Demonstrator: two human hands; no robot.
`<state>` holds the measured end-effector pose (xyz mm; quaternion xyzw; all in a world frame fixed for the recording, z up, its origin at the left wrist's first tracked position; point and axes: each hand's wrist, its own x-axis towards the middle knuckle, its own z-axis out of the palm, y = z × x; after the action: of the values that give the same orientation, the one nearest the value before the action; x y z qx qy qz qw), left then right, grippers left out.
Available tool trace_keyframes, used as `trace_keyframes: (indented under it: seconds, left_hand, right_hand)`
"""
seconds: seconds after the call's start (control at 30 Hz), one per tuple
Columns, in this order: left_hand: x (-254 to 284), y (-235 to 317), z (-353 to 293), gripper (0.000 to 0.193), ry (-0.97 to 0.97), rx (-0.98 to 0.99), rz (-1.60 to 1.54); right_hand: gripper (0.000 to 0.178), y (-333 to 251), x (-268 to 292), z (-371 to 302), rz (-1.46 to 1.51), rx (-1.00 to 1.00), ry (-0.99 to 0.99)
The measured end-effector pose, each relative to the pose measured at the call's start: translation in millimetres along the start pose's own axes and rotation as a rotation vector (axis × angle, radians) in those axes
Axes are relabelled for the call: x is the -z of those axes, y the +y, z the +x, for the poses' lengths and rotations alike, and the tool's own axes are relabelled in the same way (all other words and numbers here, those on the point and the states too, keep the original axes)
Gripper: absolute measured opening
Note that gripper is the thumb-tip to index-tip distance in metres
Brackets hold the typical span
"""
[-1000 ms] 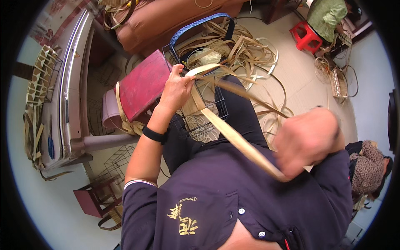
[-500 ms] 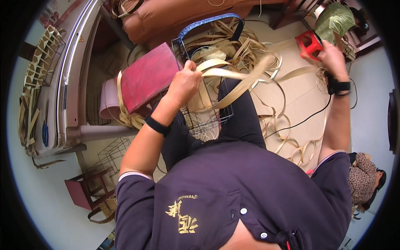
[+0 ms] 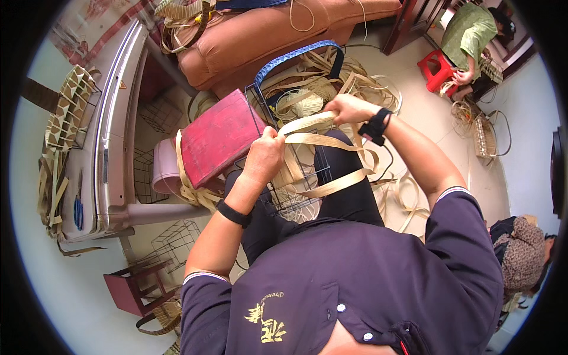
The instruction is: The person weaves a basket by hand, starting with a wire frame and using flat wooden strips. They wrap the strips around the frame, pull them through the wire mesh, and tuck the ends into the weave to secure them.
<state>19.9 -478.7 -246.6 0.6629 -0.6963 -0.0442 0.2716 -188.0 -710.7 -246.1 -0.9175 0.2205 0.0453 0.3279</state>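
Note:
Across my lap rests a wire basket frame with a blue wrapped handle, and pale flat strips run through its near part. My left hand is closed at the frame's left edge, with a beige strip coming out from its fingers. Just right of the frame, my right hand pinches that strip, which stretches between both hands. A loose loop of it curls over my right thigh. My fingertips hide exactly where the strip meets the wire.
A red block-shaped piece stands by my left arm, beside a pink bucket. Tangled strips and a pale cord ball lie ahead, before a brown sofa. A person in green works near a red stool.
My right hand has come in from the far right, beside the red stool, to the frame on my lap. My left hand stays closed at the frame's edge.

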Motion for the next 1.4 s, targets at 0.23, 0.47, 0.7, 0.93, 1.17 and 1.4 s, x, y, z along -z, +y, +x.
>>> trace_keyframes:
  seconds: [0.23, 0.47, 0.7, 0.93, 1.17, 1.4]
  left_hand:
    - [-5.0, 8.8, 12.5, 0.013, -0.018, -0.088, -0.063]
    - [-6.8, -9.8, -0.4, 0.014, 0.026, -0.063, -0.149]
    - [3.1, -2.5, 5.5, 0.01, 0.005, -0.004, -0.112]
    - [2.1, -17.5, -6.9, 0.011, -0.001, 0.096, -0.088]
    - [-4.5, 1.9, 8.9, 0.017, 0.074, 0.004, -0.088]
    - [0.3, 8.2, 6.5, 0.013, 0.1, 0.023, -0.092]
  right_hand:
    - [0.022, 282.0, 26.6, -195.5, -0.631, -0.833, 0.144]
    - [0.025, 363.2, 141.0, -306.7, -1.614, -0.845, 0.219]
    - [0.018, 42.8, 347.8, 41.7, 0.516, 0.184, 1.053]
    - [0.023, -236.7, 114.9, 37.3, -0.654, 0.674, 0.789]
    - [0.028, -164.6, -82.4, -104.6, -0.473, 0.327, 0.081]
    - [0.019, -139.8, -78.3, -120.9, -0.354, 0.415, 0.29]
